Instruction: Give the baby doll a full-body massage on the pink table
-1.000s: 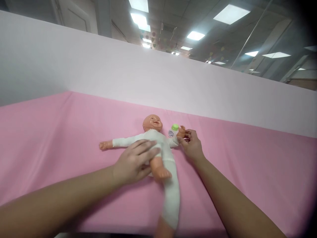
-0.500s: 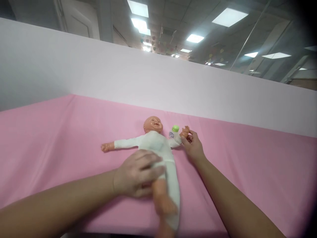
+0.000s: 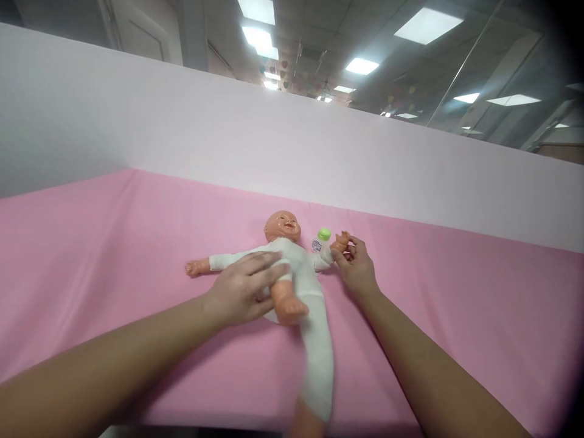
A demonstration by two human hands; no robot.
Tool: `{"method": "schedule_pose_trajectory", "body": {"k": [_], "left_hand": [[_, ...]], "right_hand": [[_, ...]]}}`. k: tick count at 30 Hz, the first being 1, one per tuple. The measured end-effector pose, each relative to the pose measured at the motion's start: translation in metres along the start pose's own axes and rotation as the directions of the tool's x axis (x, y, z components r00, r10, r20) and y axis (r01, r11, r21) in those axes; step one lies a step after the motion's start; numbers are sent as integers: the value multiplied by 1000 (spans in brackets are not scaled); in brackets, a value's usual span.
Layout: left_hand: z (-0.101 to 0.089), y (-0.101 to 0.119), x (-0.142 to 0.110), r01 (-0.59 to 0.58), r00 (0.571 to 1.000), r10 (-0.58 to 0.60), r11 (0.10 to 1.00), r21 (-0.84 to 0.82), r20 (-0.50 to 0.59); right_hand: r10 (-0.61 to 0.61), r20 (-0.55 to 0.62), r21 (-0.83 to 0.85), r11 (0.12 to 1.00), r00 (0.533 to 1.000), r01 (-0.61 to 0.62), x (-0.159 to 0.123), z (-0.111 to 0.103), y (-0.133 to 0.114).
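A baby doll (image 3: pixel 306 277) with a white cloth body and hard plastic head, hands and feet lies on its back on a pink mat. My left hand (image 3: pixel 244 286) is closed around one of its lower legs, folded up over the belly; the bare foot (image 3: pixel 291 307) sticks out past my fingers. The other leg (image 3: pixel 318 359) stretches toward me, its foot cut off by the bottom of the view. With my right hand (image 3: pixel 358 264) I grip the doll's bent arm at the wrist, just below its small raised hand (image 3: pixel 341 240).
Beside the doll's head, close to my right hand, is a clear bottle (image 3: pixel 319 241) with a green cap. The pink mat (image 3: pixel 456 304) meets a white low wall (image 3: pixel 319 152) at the back, with glass above it. The mat's front edge lies near the bottom.
My left hand has pushed the doll's leg up toward its belly, bending it. My right hand stays on the doll's arm, almost unmoved.
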State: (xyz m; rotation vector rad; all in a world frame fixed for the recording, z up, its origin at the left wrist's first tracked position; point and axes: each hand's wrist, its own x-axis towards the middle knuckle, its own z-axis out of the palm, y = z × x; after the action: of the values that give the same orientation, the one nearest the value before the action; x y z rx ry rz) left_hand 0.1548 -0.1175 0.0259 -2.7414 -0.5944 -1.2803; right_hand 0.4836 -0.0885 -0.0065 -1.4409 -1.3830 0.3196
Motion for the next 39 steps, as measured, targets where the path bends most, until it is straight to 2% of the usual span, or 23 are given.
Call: {"method": "schedule_pose_trajectory", "body": {"k": [2, 5, 7, 9, 12, 14, 17, 19, 22, 24, 27, 30, 32, 34, 37, 39], "left_hand": [[5, -10, 0, 124, 992, -123, 992, -13, 34], [10, -18, 0, 187, 978, -178, 979, -78, 106], [11, -20, -1, 189, 975, -175, 977, -99, 138], [10, -20, -1, 182, 977, -169, 978, -97, 134], [7, -13, -3, 89, 993, -78, 987, -134, 83], [5, -3, -3, -19, 999, 25, 983, -184, 31], [1, 20, -3, -148, 988, 157, 952, -268, 11], [0, 35, -3, -211, 972, 234, 919, -334, 30], [-2, 47, -3, -272, 951, 307, 889, -369, 38], [-2, 47, -2, -270, 955, 295, 901, -340, 26], [-3, 37, -2, -220, 975, 223, 939, -265, -19], [-4, 19, -3, -131, 991, 123, 978, -162, -61], [-2, 6, -4, -20, 998, 15, 995, -95, -56], [1, -5, -4, 135, 991, -135, 989, -64, -6], [7, -14, -3, 326, 944, -317, 939, -112, 95], [10, -16, -1, 349, 935, -330, 923, -164, 132]], "right_hand": [[-125, 93, -54, 990, 988, 130, -9, 11, -15], [-298, 309, -177, 915, 903, 363, -18, 25, -30], [-344, 357, -234, 867, 868, 440, -21, 30, -34], [-342, 348, -250, 863, 873, 438, -20, 30, -33], [-253, 281, -209, 926, 926, 316, -14, 24, -24], [-157, 175, -124, 976, 972, 180, -8, 17, -13], [-17, 15, 49, 999, 1000, 16, 5, 4, 6], [148, -36, 58, 988, 988, -145, 13, -4, 19], [373, -43, -56, 925, 927, -375, 23, -15, 33], [417, -29, -96, 904, 909, -418, 25, -18, 37], [408, -25, -107, 907, 913, -408, 23, -18, 35], [311, -41, -58, 948, 950, -313, 15, -12, 21], [154, -57, 6, 988, 986, -154, 6, -5, 9], [-23, -22, 28, 999, 999, 24, -3, 6, -3], [-224, 166, -71, 969, 960, 238, -14, 22, -18], [-290, 251, -151, 931, 924, 333, -17, 30, -24]]}}
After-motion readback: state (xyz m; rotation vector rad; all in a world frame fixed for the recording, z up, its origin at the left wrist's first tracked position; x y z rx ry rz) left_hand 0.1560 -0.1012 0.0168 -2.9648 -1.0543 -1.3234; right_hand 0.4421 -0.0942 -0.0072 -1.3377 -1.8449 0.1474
